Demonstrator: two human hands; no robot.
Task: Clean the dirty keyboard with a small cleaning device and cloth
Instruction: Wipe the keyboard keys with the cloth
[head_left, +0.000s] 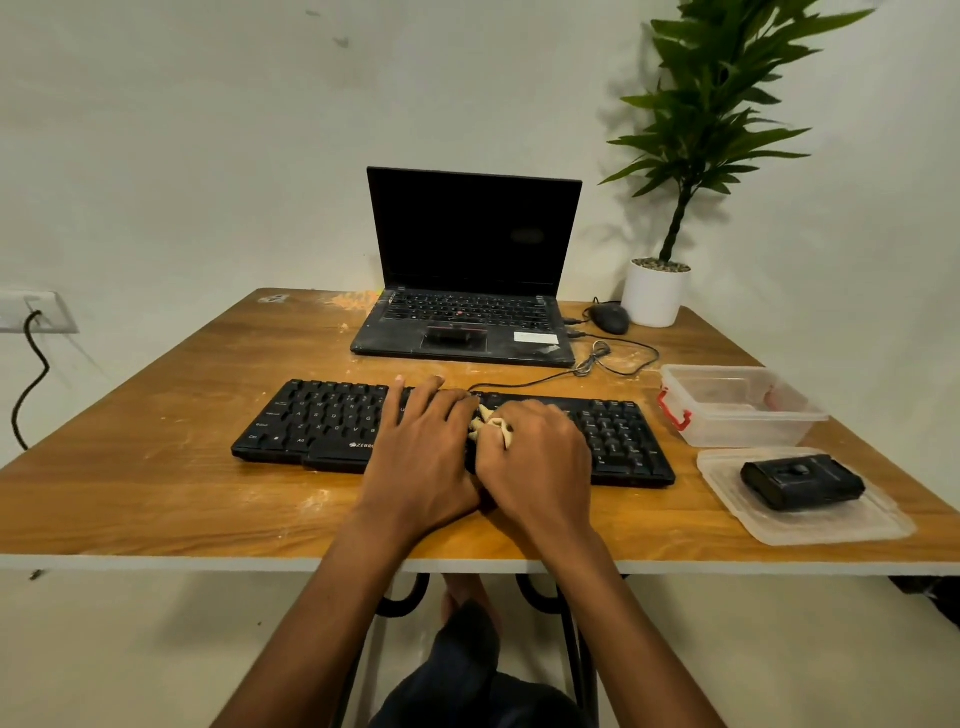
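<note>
A black wired keyboard (322, 421) lies across the middle of the wooden table (156, 488). My left hand (421, 447) rests flat on its centre keys, fingers spread toward the far edge. My right hand (540, 452) sits just beside it, closed on a crumpled beige cloth (491, 426) that it presses onto the keys. Only a small bunch of the cloth shows between the two hands. A small black cleaning device (802, 483) lies on a clear plastic lid (841, 525) at the right, away from both hands.
An open black laptop (467, 312) stands behind the keyboard, with a black mouse (610, 318) and loose cable to its right. A potted plant in a white pot (654, 293) fills the far right corner. A clear plastic box (748, 415) with red clips sits right of the keyboard.
</note>
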